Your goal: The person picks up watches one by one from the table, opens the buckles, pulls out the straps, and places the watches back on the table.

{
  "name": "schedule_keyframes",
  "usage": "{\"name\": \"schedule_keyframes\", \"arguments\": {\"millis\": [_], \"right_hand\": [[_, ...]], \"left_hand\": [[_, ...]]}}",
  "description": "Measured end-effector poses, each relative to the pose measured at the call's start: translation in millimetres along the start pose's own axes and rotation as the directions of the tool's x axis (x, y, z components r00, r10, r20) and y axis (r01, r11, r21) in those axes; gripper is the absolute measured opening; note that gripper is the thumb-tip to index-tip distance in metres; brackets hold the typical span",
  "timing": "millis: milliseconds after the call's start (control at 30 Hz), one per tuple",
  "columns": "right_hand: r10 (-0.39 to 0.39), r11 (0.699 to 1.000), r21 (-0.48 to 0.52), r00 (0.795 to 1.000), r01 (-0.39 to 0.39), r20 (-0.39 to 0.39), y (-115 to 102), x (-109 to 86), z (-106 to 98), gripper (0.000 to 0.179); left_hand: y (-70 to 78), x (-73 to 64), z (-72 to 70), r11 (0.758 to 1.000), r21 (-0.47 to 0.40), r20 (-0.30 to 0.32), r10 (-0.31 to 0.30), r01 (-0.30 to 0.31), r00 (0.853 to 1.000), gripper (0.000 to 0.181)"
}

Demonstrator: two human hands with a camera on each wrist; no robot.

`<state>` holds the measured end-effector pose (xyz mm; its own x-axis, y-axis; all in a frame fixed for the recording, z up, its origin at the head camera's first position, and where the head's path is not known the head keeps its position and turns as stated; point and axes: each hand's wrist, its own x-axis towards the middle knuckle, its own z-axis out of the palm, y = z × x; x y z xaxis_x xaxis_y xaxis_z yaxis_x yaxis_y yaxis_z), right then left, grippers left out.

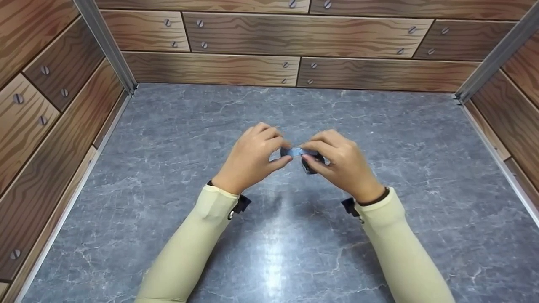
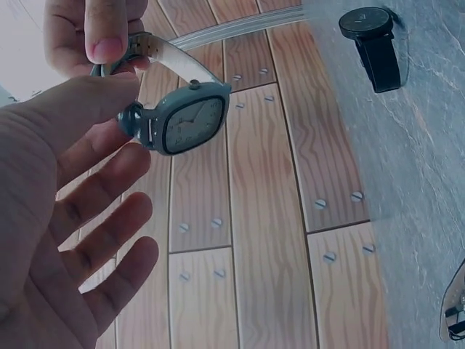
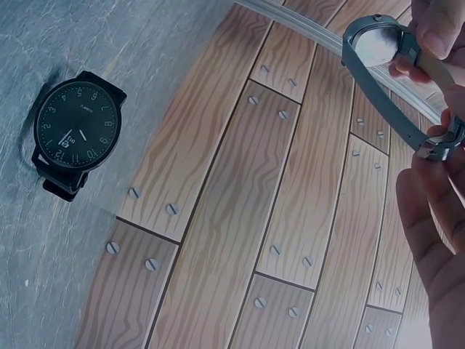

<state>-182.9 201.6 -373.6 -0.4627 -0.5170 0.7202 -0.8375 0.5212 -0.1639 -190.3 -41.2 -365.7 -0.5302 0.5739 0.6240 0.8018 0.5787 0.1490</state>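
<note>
A blue wristwatch (image 1: 295, 152) with a rounded rectangular case is held up between both hands, above the table. My left hand (image 1: 256, 153) pinches it between thumb and index finger near the case; the other left fingers are spread in the left wrist view. My right hand (image 1: 340, 162) pinches the strap (image 3: 385, 105) at its metal buckle (image 3: 438, 150). In the left wrist view the watch's dial (image 2: 195, 122) faces the camera. A black round-dial watch (image 3: 78, 125) lies on the table, partly hidden by the right hand in the head view.
The grey marbled table (image 1: 189, 126) is bounded by wood-patterned panels (image 1: 244, 69) at the back and both sides. Metal posts (image 1: 111, 46) stand at the back corners. A small object (image 2: 455, 313) is cut off at the left wrist view's edge.
</note>
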Motion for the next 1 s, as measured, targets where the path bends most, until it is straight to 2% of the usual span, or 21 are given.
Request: {"name": "schedule_keyframes", "arguments": {"millis": [133,300,433,567,700,800,1000], "right_hand": [[0.015,0.999,0.049,1.0,-0.015,-0.007,0.6,-0.4,-1.3,0.02],[0.062,0.989,0.135,0.996,-0.052,-0.069,2.8,-0.5,-3.9,0.032],[0.097,0.985,0.152,0.989,-0.078,-0.116,2.8,0.3,-4.8,0.027],[0.099,0.985,0.153,0.985,-0.077,-0.143,2.1,0.8,-3.9,0.021],[0.079,0.989,0.138,0.989,-0.061,-0.123,1.2,0.7,-3.1,0.017],[0.056,0.99,0.13,0.995,-0.046,-0.077,0.1,0.6,-1.9,0.017],[0.032,0.99,0.136,0.999,-0.036,0.031,-3.2,0.3,-0.3,0.013]], "left_hand": [[-1.1,0.3,-0.3,1.0,-0.008,-0.012,0.01,-0.01,1.0,0.016],[-1.4,1.0,-2.8,0.998,-0.063,-0.072,0.01,-0.015,0.997,0.016],[-1.1,1.0,-4.4,0.994,-0.11,-0.101,-0.001,-0.01,0.995,0.016],[-1.8,0.3,-4.2,0.993,-0.115,-0.078,-0.017,0.008,0.997,0.015],[-1.0,0.1,-3.0,0.994,-0.105,-0.019,-0.035,0.033,0.999,0.016],[0.8,0.1,-1.6,0.993,-0.114,0.005,-0.028,0.028,1.0,0.02],[4.9,0.6,2.6,0.989,-0.143,-0.031,0.037,-0.041,0.999,0.023]]}}
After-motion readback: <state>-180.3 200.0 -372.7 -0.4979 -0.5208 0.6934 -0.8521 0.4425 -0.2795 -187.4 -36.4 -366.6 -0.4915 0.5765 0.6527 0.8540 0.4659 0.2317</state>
